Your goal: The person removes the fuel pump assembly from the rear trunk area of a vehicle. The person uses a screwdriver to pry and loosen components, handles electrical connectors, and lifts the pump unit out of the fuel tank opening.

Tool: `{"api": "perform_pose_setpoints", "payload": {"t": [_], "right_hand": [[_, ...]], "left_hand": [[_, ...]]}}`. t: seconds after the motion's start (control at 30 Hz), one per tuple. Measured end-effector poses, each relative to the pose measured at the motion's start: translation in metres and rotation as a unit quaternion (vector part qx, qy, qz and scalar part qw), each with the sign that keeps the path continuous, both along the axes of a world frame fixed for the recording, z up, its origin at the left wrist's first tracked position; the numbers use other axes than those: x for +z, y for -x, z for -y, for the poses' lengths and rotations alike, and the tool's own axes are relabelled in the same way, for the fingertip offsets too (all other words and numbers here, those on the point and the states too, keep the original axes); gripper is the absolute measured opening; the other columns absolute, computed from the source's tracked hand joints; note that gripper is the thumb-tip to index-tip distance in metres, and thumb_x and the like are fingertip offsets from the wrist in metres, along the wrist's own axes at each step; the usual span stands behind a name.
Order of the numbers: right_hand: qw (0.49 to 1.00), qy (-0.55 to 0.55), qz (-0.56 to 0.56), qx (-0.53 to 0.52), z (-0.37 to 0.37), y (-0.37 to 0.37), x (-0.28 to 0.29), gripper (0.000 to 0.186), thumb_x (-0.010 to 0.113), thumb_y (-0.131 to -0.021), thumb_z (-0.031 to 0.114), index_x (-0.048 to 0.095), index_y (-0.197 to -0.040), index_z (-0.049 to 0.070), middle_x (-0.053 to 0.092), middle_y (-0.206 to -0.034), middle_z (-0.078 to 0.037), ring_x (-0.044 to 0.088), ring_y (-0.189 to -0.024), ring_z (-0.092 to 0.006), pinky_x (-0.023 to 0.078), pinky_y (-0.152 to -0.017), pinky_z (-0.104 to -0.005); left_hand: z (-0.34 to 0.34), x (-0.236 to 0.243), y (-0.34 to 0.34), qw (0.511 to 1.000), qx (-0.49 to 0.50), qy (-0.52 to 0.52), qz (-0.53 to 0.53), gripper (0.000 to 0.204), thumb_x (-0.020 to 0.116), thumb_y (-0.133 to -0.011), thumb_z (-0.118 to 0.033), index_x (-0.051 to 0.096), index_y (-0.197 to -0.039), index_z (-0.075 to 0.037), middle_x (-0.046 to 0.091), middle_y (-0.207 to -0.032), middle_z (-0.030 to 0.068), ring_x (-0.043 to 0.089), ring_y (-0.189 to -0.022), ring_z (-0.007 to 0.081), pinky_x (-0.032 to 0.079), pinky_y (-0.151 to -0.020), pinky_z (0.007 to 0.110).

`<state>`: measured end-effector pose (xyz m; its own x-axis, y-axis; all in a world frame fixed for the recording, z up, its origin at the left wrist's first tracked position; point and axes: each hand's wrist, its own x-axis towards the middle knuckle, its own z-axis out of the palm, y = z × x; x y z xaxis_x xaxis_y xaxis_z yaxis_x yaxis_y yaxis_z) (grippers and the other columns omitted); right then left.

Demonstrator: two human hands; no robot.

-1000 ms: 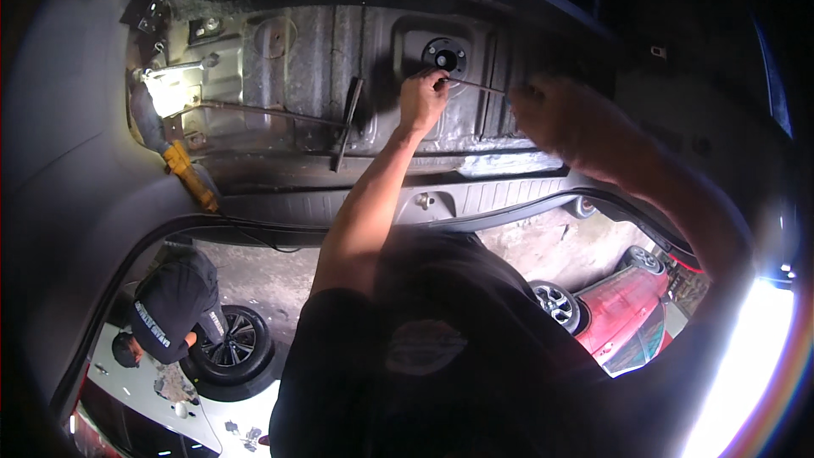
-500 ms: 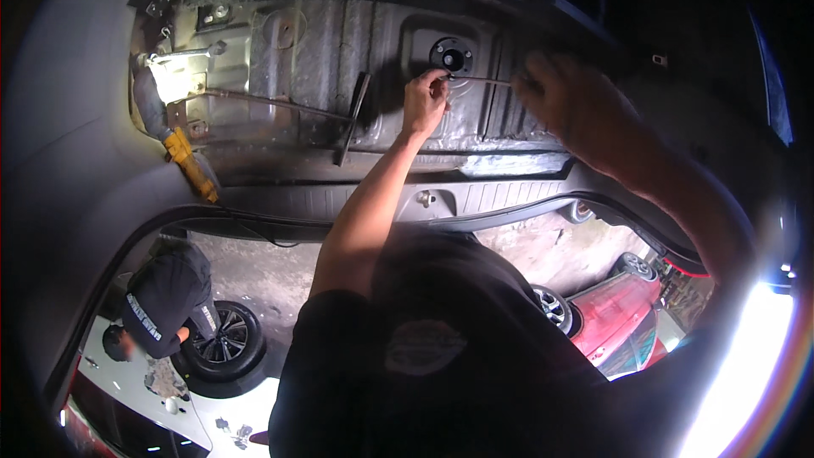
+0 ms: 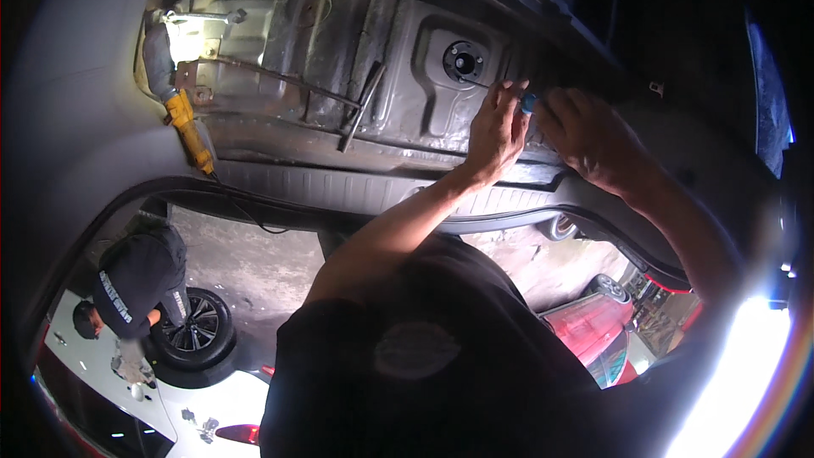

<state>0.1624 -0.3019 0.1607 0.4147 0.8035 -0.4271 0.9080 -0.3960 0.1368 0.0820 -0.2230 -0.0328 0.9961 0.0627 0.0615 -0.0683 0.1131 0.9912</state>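
Note:
A screwdriver with a blue handle (image 3: 528,103) points its thin shaft toward the black round mount (image 3: 464,62) set in the car's metal floor pan. My left hand (image 3: 498,134) is closed about the screwdriver where shaft and handle meet. On the handle's back end, my right hand (image 3: 593,136) grips with curled fingers, partly in shadow. Small bolts ring the mount's dark centre hole. Whether the screwdriver's tip touches a bolt is too small to make out.
Left on the floor pan lie a T-handle wrench (image 3: 365,106) and a spanner (image 3: 208,17). A lit yellow work lamp (image 3: 188,131) leans by the side trim, its cable trailing over the sill. Below, another person (image 3: 140,280) bends over a wheel (image 3: 193,331) beside a white car.
My left hand has moved right, away from the mount, back to the screwdriver's handle. The blue handle now shows between my hands. The whole view has shifted and tilted slightly.

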Motion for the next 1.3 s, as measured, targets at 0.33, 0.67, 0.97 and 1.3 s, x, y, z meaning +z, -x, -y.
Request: {"api": "perform_pose_setpoints", "payload": {"t": [0.33, 0.67, 0.97, 1.3], "right_hand": [[0.993, -0.059, -0.026, -0.099, 0.006, 0.001, 0.008, 0.026, 0.065, -0.094, 0.018, 0.065, -0.112, -0.001, 0.067, -0.107, -0.016, 0.068, -0.091, -0.0318, 0.057, -0.074, -0.0405], [0.933, -0.104, -0.122, -0.323, -0.011, 0.010, 0.008, 0.026, 0.064, -0.097, 0.014, 0.063, -0.119, 0.000, 0.068, -0.095, -0.017, 0.068, -0.080, -0.0328, 0.055, -0.073, -0.0390], [0.948, -0.085, -0.087, -0.293, 0.024, 0.005, -0.003, 0.027, 0.064, -0.093, 0.012, 0.065, -0.119, 0.006, 0.068, -0.105, -0.017, 0.068, -0.093, -0.0349, 0.057, -0.079, -0.0439], [0.930, -0.032, -0.115, -0.348, 0.037, 0.004, -0.007, 0.031, 0.067, -0.095, 0.025, 0.064, -0.118, 0.005, 0.066, -0.106, -0.011, 0.068, -0.087, -0.0313, 0.056, -0.073, -0.0417]], "left_hand": [[-0.004, 0.015, -0.010, 0.997, -0.023, -0.044, 0.058, 0.040, 0.072, -0.092, -0.012, 0.060, -0.129, -0.004, 0.062, -0.119, 0.0172, 0.069, -0.089, 0.0370, 0.058, -0.073, 0.044], [-0.003, 0.022, -0.014, 0.997, -0.022, -0.065, 0.026, 0.031, 0.075, -0.086, -0.012, 0.060, -0.113, -0.008, 0.062, -0.112, 0.0141, 0.068, -0.084, 0.0385, 0.056, -0.070, 0.049], [-0.006, 0.038, -0.017, 0.997, -0.008, -0.058, 0.047, 0.033, 0.077, -0.087, -0.013, 0.061, -0.115, -0.006, 0.062, -0.114, 0.0160, 0.070, -0.080, 0.0384, 0.059, -0.067, 0.045], [-0.005, 0.048, -0.009, 0.997, 0.007, -0.079, 0.007, 0.024, 0.073, -0.089, -0.011, 0.063, -0.112, -0.011, 0.065, -0.115, 0.0115, 0.070, -0.087, 0.0364, 0.058, -0.071, 0.044]]}}
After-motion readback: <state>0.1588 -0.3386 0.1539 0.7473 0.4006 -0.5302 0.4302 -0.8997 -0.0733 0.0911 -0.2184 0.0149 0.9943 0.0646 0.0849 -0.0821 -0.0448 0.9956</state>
